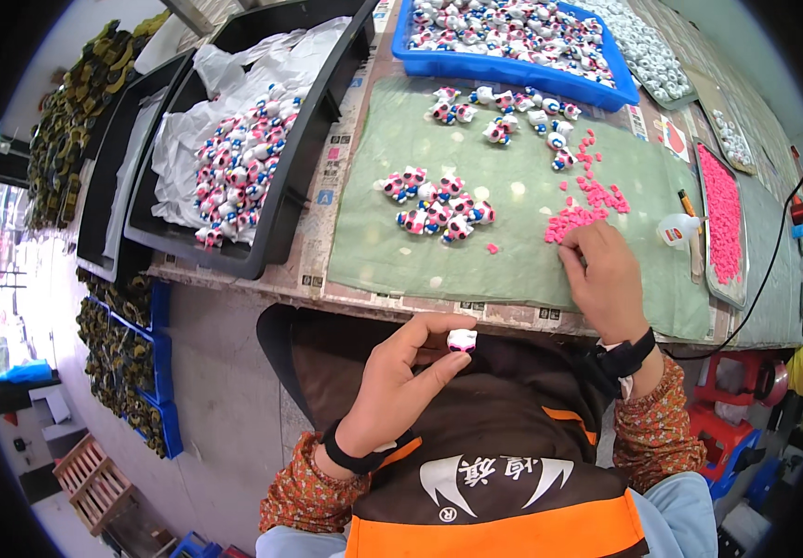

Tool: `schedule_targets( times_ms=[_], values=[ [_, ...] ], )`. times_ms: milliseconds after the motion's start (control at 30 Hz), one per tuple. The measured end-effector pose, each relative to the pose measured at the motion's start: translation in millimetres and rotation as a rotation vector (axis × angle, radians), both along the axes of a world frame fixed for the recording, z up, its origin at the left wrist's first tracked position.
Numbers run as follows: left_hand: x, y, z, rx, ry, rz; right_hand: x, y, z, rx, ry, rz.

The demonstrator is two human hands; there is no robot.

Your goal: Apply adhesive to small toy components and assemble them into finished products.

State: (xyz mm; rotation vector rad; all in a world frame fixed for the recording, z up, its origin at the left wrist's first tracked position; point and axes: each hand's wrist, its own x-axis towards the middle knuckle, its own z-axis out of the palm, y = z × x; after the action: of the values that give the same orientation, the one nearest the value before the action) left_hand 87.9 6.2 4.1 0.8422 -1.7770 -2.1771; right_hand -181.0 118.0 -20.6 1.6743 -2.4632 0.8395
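My left hand [399, 379] is in front of the table edge. Its thumb and fingers pinch a small white figurine head [462, 340] with pink and dark marks on its lower part. My right hand [604, 279] rests over the green cloth [513, 279], fingers bent together at the near edge of a scatter of small pink pieces [597, 193]. Whatever lies between its fingertips is hidden. Left of that scatter, a cluster of white, pink and blue figurines [434, 205] lies on the cloth, with a single pink piece [491, 248] near it.
A blue tray [513, 67] of figurines stands at the back. On the left is a black crate [276, 219] with paper and figurines. To the right are a white glue bottle [676, 230], a tray of pink pieces [723, 223] and a black cable [785, 251].
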Motion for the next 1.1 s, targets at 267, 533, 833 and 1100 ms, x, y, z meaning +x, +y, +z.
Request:
schedule_targets(
  times_ms=[267,533,833,1100],
  values=[
    [15.4,17.6,-3.7,-0.006,-0.004,0.057,-8.8,-0.7,-2.9,0.013,-0.184,-0.046],
    [23.0,31.0,1.0,0.007,0.008,0.124,-21.8,-3.7,-3.9,0.173,0.016,-0.001],
    [21.0,43.2,-17.3,0.066,0.13,0.247,29.4,18.1,24.8,0.081,-0.437,0.044],
    [11.1,49.6,-16.4,-0.018,0.203,0.336,113.6,20.9,40.0,-0.071,-1.629,0.203]
  ],
)
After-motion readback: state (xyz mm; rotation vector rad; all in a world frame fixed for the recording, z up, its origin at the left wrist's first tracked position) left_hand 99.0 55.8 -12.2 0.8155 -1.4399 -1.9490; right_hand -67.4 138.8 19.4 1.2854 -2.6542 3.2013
